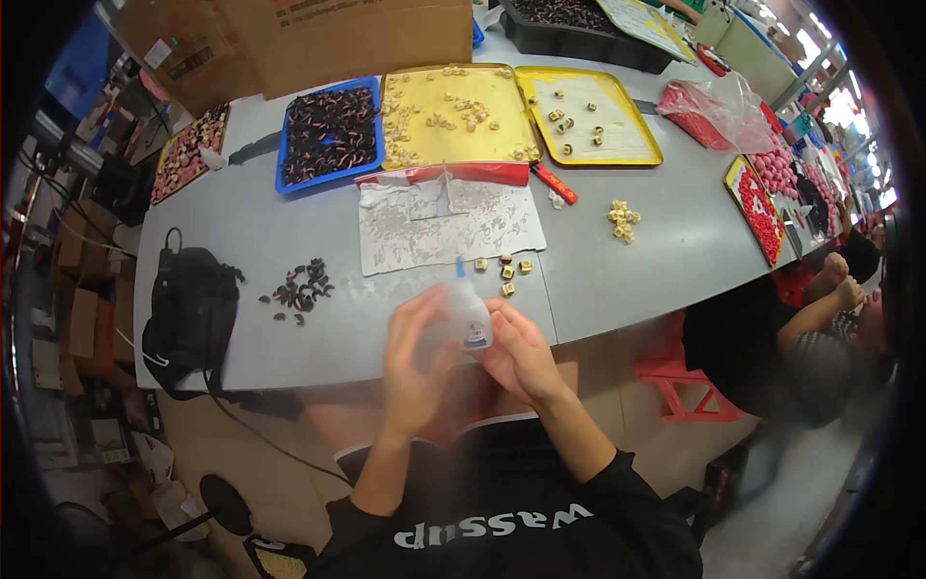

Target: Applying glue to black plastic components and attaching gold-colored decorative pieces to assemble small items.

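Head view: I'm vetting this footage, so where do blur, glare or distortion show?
In the head view, the table edges bow and the rim goes black; haze softens the left hand and bottle; lights glare at upper right; the lower right looks smeared.

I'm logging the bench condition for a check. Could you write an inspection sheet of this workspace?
Surface: grey table, with a white sheet lying on it, marked with grey residue.
Job's things: white bottle with a blue tip; small cream-and-dark cubes near it; loose dark curved pieces to the left.
Clutter: red tube beside the sheet; clear plastic bag at the far right.
Hands: right hand holds the bottle; left hand is blurred beside it, contact unclear.
Cables: black cable hangs below the table's left front.
Surroundings: cardboard box behind the trays; red stool at right.
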A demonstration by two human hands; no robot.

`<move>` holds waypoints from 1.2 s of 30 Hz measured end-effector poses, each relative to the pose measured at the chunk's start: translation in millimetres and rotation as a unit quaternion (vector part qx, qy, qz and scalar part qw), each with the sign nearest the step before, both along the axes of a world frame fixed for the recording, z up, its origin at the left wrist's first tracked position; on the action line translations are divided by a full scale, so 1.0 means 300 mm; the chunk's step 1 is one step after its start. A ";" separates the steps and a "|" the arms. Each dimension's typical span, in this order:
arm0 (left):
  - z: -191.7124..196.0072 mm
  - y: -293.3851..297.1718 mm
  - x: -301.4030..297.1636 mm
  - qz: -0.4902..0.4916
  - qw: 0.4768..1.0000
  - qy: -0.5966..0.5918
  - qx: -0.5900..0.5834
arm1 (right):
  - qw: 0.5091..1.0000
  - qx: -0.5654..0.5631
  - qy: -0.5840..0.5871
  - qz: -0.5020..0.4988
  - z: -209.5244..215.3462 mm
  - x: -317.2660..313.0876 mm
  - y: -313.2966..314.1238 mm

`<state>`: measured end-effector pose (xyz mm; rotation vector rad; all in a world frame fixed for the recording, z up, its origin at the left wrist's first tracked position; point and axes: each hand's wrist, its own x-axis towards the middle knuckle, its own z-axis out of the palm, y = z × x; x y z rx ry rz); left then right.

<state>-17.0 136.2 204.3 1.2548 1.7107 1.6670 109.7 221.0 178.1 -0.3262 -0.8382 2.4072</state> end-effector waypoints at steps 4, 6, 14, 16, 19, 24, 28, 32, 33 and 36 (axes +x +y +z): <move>-0.045 -0.012 0.029 -0.030 0.996 -0.063 -0.046 | 0.998 0.005 -0.066 -0.004 -0.004 -0.015 -0.042; -0.050 -0.026 0.038 -0.020 0.996 -0.061 -0.068 | 0.997 0.022 -0.067 0.008 -0.006 -0.010 -0.050; -0.059 -0.111 -0.185 0.319 0.869 0.361 -0.109 | 0.963 0.159 -0.162 -0.142 0.003 0.070 0.050; -0.135 -0.208 -0.361 0.426 0.776 0.437 -0.156 | 0.946 0.140 -0.197 -0.214 -0.016 0.114 0.103; -0.181 -0.288 -0.453 0.406 0.780 0.431 -0.200 | 0.930 0.110 -0.193 -0.293 -0.029 0.206 0.155; -0.241 -0.272 -0.460 0.331 0.847 0.368 -0.192 | 0.907 0.084 -0.169 -0.377 -0.039 0.339 0.146; -0.144 -0.292 -0.449 0.357 0.820 0.421 -0.152 | 0.913 0.062 -0.169 -0.367 -0.060 0.331 0.133; -0.184 -0.276 -0.480 0.300 0.861 0.356 -0.203 | 0.906 0.084 -0.202 -0.362 -0.033 0.338 0.139; -0.177 -0.271 -0.486 0.305 0.859 0.356 -0.205 | 0.908 0.085 -0.201 -0.357 -0.030 0.325 0.143; -0.183 -0.232 -0.480 0.243 0.909 0.299 -0.155 | 0.903 0.083 -0.208 -0.367 -0.012 0.324 0.145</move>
